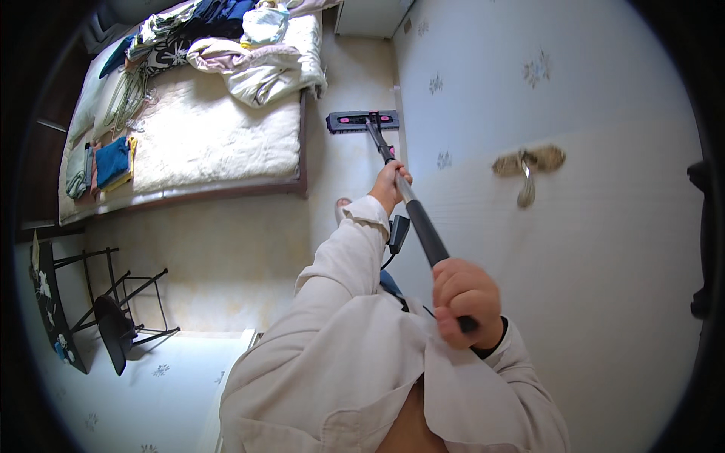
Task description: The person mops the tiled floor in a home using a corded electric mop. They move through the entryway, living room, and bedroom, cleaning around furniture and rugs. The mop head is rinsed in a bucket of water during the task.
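A flat mop with a long silver and black handle point(427, 232) runs from my body toward the far floor. Its wide dark head point(355, 121), marked with pink, lies on the pale floor between the bed and the wall. My left hand point(390, 186) grips the silver shaft midway down, arm stretched forward. Nearer to me, my right hand point(468, 302) is wrapped round the black grip close to its end. A shod foot point(343, 208) shows partly beside my left wrist.
Left stands a bed point(303, 151) with a white fluffy cover, heaped clothes point(260, 72) and a folded stack point(113, 162). A dark folding chair point(115, 332) and small table point(54, 302) stand lower left. The patterned wall point(476, 98) on the right carries a fixture point(527, 162).
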`<state>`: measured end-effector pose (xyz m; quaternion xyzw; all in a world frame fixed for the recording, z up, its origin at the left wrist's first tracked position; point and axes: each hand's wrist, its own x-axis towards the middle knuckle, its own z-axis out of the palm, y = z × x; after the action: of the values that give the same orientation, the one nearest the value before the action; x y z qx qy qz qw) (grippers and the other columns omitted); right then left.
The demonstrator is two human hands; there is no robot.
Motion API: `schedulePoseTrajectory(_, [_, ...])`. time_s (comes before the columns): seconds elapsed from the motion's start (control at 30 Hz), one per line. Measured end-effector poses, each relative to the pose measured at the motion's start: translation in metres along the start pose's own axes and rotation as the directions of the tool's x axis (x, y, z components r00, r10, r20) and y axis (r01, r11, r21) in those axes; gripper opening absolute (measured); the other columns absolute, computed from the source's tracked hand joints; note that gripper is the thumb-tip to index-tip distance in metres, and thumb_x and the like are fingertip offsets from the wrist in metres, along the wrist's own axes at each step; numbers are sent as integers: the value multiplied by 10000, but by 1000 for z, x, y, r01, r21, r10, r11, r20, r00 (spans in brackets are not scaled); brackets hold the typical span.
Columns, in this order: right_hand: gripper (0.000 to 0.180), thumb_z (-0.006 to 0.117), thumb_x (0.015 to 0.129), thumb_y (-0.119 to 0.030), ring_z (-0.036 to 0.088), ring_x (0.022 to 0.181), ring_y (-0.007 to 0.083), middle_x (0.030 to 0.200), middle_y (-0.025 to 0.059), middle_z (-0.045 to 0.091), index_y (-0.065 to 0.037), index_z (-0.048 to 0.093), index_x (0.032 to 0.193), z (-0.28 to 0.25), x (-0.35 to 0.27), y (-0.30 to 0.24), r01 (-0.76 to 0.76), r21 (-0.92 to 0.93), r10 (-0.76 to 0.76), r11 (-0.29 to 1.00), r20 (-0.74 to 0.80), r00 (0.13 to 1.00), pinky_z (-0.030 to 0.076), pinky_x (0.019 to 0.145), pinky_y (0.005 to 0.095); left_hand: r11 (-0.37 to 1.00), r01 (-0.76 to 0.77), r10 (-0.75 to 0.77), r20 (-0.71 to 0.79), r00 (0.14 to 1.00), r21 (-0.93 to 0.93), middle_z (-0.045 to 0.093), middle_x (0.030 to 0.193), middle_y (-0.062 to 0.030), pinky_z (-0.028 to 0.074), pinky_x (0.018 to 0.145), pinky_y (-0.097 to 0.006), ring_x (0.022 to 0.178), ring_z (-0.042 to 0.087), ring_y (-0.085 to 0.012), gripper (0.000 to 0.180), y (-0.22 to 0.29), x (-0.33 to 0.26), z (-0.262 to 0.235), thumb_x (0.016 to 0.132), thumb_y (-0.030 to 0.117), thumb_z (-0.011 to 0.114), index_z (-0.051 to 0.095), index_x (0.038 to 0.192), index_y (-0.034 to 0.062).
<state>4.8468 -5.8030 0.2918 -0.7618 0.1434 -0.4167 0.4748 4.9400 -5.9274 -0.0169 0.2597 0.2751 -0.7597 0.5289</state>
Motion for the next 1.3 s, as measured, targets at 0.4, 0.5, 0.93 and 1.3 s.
schedulePoseTrajectory(0.4, [151, 617, 669, -70, 486, 581, 233, 629, 54, 471, -69, 467, 678, -116, 185, 169, 26, -23, -23, 999, 128, 991, 391, 564, 324, 999, 6, 1, 146, 989, -52, 449, 537, -13, 447, 426, -247, 455, 453, -139, 172, 147, 175, 150, 826, 151, 492, 405, 693, 86])
schedulePoseTrajectory(0.5, [225, 647, 758, -144, 513, 669, 221, 756, 96, 530, -51, 461, 845, -119, 202, 201, 98, -99, -131, 990, -414, 901, 406, 674, 359, 994, -88, 96, 125, 988, -67, 457, 554, -28, 435, 447, -248, 483, 459, -152, 121, 155, 206, 190, 803, 118, 507, 414, 735, 78])
schedulePoseTrajectory(0.93, [236, 670, 608, 6, 472, 524, 223, 568, 29, 481, -82, 452, 596, -112, 258, 285, 114, 82, -131, 990, 246, 961, 400, 553, 307, 979, -133, 156, -143, 977, 156, 458, 502, -7, 449, 366, -211, 357, 422, -103, 193, 258, 235, 198, 790, 93, 544, 411, 654, 63])
schedulePoseTrajectory(1.3, [216, 680, 671, -72, 494, 547, 229, 573, 29, 482, -78, 475, 603, -133, 243, 205, -79, 315, -158, 946, 659, 735, 404, 569, 329, 912, -205, 251, -89, 964, 356, 529, 612, -39, 482, 488, -257, 499, 523, -149, 134, 196, 137, 150, 773, 149, 565, 469, 744, 60])
